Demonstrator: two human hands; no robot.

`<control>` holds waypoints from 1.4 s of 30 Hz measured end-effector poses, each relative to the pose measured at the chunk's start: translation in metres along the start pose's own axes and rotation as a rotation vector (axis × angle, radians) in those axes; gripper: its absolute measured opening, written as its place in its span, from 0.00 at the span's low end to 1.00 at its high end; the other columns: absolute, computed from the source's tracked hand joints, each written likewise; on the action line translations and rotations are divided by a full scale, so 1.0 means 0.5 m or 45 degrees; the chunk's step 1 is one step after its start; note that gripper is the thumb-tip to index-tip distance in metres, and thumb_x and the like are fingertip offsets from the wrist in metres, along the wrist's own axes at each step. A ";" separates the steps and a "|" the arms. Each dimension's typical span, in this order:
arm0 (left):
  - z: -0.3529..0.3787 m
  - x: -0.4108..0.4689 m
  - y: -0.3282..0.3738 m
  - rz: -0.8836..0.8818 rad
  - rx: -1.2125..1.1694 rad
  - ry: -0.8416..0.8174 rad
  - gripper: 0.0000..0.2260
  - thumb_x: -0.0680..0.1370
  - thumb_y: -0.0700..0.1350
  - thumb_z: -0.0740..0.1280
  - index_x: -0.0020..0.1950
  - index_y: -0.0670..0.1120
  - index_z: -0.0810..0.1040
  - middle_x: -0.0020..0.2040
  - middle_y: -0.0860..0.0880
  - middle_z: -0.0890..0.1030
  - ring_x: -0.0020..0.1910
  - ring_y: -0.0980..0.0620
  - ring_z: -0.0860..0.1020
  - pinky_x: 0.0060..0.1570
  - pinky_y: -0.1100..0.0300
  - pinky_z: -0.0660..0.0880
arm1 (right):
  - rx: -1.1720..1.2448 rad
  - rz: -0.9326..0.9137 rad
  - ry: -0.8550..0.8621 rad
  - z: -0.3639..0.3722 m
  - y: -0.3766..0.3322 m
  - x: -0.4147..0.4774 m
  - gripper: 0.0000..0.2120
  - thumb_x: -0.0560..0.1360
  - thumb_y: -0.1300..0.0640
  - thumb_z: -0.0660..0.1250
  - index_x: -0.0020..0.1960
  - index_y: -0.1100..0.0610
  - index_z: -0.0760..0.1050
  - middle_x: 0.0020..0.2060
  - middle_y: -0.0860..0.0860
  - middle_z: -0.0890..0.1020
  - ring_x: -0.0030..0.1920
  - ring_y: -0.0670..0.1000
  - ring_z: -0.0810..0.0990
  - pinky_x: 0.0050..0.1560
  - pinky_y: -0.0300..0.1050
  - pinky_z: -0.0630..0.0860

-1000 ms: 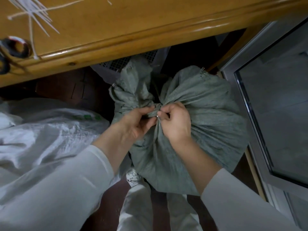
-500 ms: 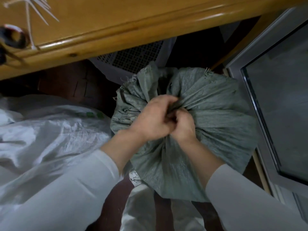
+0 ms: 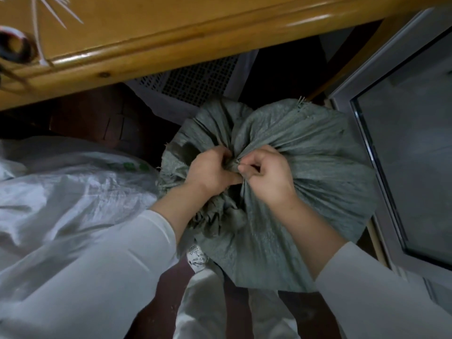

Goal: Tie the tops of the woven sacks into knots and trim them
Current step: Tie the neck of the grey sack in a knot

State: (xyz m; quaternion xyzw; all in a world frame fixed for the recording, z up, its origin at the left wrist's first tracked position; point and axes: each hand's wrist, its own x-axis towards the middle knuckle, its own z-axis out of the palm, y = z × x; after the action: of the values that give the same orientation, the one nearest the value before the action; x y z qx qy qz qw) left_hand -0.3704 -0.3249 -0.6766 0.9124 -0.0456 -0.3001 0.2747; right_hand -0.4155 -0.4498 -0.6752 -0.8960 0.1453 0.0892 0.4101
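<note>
On the floor below a table [image 3: 171, 33], a grey sack [image 3: 305, 148] has its top bunched between the left hand [image 3: 210, 172] and right hand [image 3: 266, 178], both sets of fingers curled tight on it; knot seemingly unfinished, trimming not begun.

Long white sleeves, smooth and unmarked: left sleeve [image 3: 97, 253], right sleeve [image 3: 379, 289], each cuff ending partway up the forearm. Left hand [image 3: 210, 171] and right hand [image 3: 269, 177] bare. White trousers [image 3: 208, 311] below.
</note>
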 end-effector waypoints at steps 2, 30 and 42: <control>0.008 -0.001 -0.018 0.005 -0.199 0.023 0.26 0.65 0.47 0.78 0.60 0.44 0.75 0.54 0.47 0.79 0.57 0.49 0.77 0.51 0.64 0.70 | 0.074 0.010 -0.020 -0.001 0.003 0.005 0.04 0.72 0.62 0.71 0.45 0.62 0.81 0.45 0.54 0.79 0.48 0.52 0.79 0.51 0.43 0.75; 0.035 -0.024 -0.037 0.230 -0.651 0.089 0.05 0.72 0.43 0.72 0.44 0.52 0.81 0.38 0.58 0.83 0.42 0.58 0.80 0.52 0.58 0.78 | 0.469 0.129 0.022 0.012 0.042 -0.005 0.05 0.71 0.62 0.72 0.45 0.64 0.81 0.39 0.50 0.78 0.42 0.47 0.78 0.49 0.37 0.75; 0.047 -0.021 -0.013 0.048 -0.810 0.085 0.10 0.74 0.34 0.69 0.54 0.34 0.80 0.45 0.47 0.80 0.29 0.71 0.76 0.40 0.79 0.73 | 0.764 0.348 0.020 -0.001 0.034 -0.025 0.05 0.74 0.65 0.68 0.45 0.58 0.81 0.21 0.44 0.77 0.21 0.39 0.72 0.23 0.32 0.70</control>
State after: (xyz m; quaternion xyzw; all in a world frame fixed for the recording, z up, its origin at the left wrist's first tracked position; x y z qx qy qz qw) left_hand -0.3928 -0.3279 -0.6903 0.7890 0.0428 -0.2641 0.5531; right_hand -0.4329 -0.4583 -0.6833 -0.7081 0.2870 0.0895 0.6389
